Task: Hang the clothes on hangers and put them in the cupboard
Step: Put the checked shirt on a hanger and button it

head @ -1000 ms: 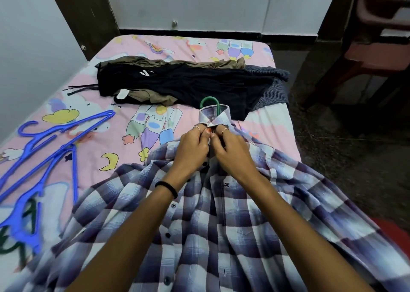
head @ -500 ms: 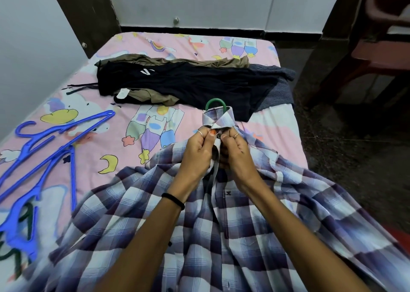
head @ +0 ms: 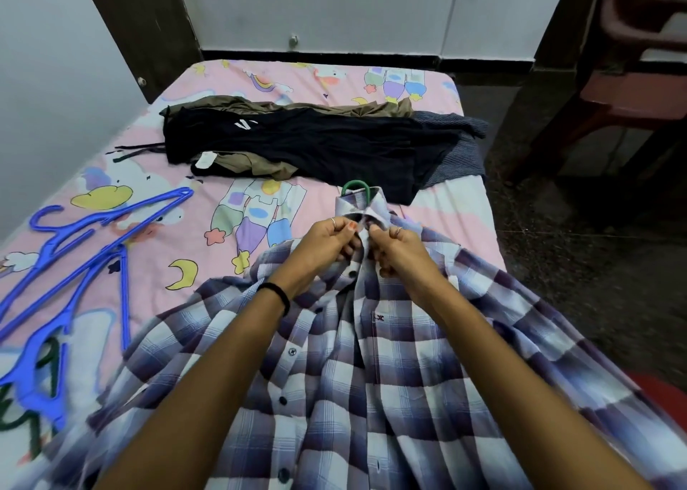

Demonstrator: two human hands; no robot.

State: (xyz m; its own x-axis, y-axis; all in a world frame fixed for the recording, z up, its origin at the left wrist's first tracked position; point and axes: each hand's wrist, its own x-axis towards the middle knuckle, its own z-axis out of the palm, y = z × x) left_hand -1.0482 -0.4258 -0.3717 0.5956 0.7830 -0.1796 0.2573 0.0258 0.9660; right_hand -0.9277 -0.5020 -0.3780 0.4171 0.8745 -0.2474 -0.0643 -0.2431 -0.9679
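While both hands pinch the plaid shirt [head: 371,396] placket, left hand [head: 327,244], right hand [head: 399,249], green hanger hook [head: 356,186] above collar

One view only here, the head camera, worn up top and tipped forward and down along the person's own forearms. It sits close over the checked shirt [head: 390,396], which fills the bottom of the frame, with the left hand [head: 329,246] and right hand [head: 399,251] dead centre. Wide-angle, so the bed [head: 297,76] stretches away toward the far wall and the edges bow. The blue hangers [head: 74,266] fall left, dark floor right.
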